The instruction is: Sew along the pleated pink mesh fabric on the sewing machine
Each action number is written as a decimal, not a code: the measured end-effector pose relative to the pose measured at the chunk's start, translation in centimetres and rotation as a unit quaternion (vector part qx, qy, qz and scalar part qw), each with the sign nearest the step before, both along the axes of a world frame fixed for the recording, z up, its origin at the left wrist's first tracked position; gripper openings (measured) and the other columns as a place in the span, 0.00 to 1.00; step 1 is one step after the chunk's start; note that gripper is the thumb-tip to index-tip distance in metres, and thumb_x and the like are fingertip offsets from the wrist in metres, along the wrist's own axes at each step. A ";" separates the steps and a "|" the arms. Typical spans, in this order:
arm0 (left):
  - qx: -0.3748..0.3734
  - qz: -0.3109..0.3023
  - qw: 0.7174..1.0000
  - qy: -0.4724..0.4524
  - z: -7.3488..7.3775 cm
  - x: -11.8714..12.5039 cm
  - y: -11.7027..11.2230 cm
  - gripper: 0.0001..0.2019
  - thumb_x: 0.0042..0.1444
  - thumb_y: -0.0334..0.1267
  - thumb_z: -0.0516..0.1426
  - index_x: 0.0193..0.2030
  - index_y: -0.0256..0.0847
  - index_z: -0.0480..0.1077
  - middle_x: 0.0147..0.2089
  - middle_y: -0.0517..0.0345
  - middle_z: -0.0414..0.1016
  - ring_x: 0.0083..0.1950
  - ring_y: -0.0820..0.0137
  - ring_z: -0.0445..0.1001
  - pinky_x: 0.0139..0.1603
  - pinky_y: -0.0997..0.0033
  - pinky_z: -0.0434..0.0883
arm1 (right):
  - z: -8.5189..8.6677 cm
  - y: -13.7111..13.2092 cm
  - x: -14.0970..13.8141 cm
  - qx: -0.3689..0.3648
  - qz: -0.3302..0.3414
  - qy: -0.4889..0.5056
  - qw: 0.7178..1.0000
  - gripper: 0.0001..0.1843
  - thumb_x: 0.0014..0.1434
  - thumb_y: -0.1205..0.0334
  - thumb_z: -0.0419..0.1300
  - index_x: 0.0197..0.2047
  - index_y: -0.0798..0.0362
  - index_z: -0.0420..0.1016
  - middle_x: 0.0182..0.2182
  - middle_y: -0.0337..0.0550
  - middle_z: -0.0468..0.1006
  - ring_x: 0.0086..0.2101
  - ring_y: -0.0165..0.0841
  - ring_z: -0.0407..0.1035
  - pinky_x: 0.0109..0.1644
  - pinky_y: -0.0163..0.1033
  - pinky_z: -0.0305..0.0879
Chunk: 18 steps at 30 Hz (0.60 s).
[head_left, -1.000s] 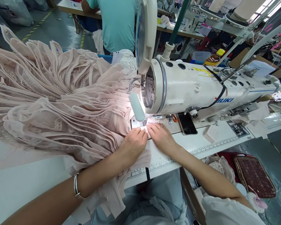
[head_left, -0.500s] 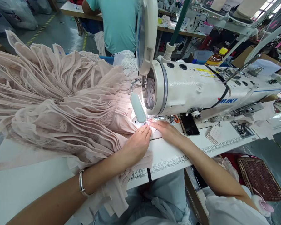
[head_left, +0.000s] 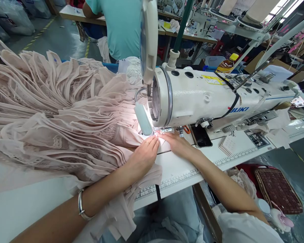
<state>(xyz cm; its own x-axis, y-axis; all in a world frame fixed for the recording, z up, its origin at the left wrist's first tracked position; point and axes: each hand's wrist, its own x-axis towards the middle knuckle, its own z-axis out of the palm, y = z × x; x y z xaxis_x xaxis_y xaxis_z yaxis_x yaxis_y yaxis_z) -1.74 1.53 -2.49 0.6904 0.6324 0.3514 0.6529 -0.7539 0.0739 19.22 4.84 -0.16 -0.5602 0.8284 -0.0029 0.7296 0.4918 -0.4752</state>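
Both hands meet at the needle end of a white sewing machine point(head_left: 190, 96). My left hand point(head_left: 144, 154) has its fingers closed together on a pale pink fabric piece point(head_left: 162, 146), the tips beside the presser foot. From the other side, my right hand point(head_left: 176, 143) pinches the same piece, its thumb hidden. Bright light falls on the fingertips, and a pale green rounded cover point(head_left: 143, 118) partly hides the needle. A large heap of beige lace-trimmed garments point(head_left: 73, 108) lies left of the machine, some draped under my left forearm and over the table's front edge.
A black phone point(head_left: 201, 135) and a stack of pale cards point(head_left: 227, 145) lie under the machine arm. A printed ruler point(head_left: 182, 177) runs along the table edge. An amber bottle point(head_left: 226, 64) stands behind. Across from me sits a person in a turquoise shirt point(head_left: 124, 27).
The whole view has shifted slightly, so the machine and hands appear further left. Both hands keep their place on the fabric at the needle, with little visible movement.
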 end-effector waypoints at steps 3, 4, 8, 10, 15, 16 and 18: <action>0.016 0.006 1.000 0.009 0.1 0.0 0.1 0.23 0.63 0.21 0.42 0.61 0.22 0.66 0.61 0.32 0.73 0.65 0.57 0.71 0.64 0.54 0.69 | -0.1 0.0 -0.1 0.007 -0.004 -0.020 1.000 0.31 0.66 0.73 0.44 0.66 0.42 0.68 0.63 0.40 0.72 0.60 0.38 0.68 0.63 0.51 0.67; 0.022 0.009 1.000 0.011 0.1 0.0 0.1 0.22 0.63 0.21 0.42 0.60 0.21 0.66 0.60 0.32 0.74 0.64 0.56 0.71 0.64 0.54 0.69 | -0.1 0.0 -0.1 0.008 -0.004 -0.028 1.000 0.31 0.67 0.72 0.43 0.66 0.42 0.68 0.63 0.41 0.72 0.59 0.39 0.69 0.63 0.52 0.67; 0.021 0.020 1.000 0.008 0.0 0.2 0.2 0.22 0.63 0.21 0.43 0.60 0.19 0.66 0.59 0.31 0.74 0.63 0.55 0.72 0.63 0.55 0.69 | -0.5 0.2 0.1 0.013 -0.027 -0.052 0.998 0.28 0.67 0.69 0.45 0.64 0.41 0.70 0.59 0.42 0.76 0.55 0.42 0.70 0.57 0.51 0.70; 0.008 0.027 1.000 0.001 -0.2 0.3 0.3 0.23 0.62 0.20 0.44 0.61 0.20 0.66 0.59 0.31 0.74 0.64 0.55 0.71 0.63 0.54 0.69 | -0.5 0.2 0.1 0.019 -0.042 -0.060 0.997 0.27 0.66 0.67 0.48 0.63 0.39 0.71 0.56 0.42 0.77 0.52 0.43 0.72 0.52 0.49 0.72; -0.011 0.031 0.999 -0.003 -0.5 0.2 0.4 0.25 0.61 0.19 0.43 0.62 0.22 0.65 0.61 0.31 0.73 0.64 0.55 0.70 0.63 0.52 0.68 | -0.2 0.2 -0.1 0.026 -0.015 -0.065 0.997 0.27 0.64 0.70 0.47 0.60 0.40 0.72 0.54 0.40 0.78 0.48 0.39 0.72 0.53 0.46 0.70; -0.011 0.030 0.999 -0.004 -0.5 0.2 0.4 0.25 0.61 0.20 0.43 0.63 0.22 0.65 0.61 0.31 0.73 0.64 0.55 0.70 0.63 0.52 0.68 | -0.2 0.2 -0.2 0.029 -0.011 -0.063 0.998 0.28 0.63 0.72 0.46 0.60 0.40 0.72 0.53 0.40 0.78 0.48 0.39 0.72 0.53 0.46 0.69; -0.009 0.032 0.999 -0.006 -0.6 0.2 0.5 0.25 0.61 0.20 0.43 0.62 0.23 0.65 0.60 0.32 0.73 0.63 0.55 0.70 0.62 0.51 0.69 | -0.2 0.3 -0.3 0.034 -0.015 -0.065 0.997 0.30 0.62 0.74 0.46 0.60 0.40 0.72 0.52 0.40 0.78 0.47 0.38 0.72 0.53 0.45 0.69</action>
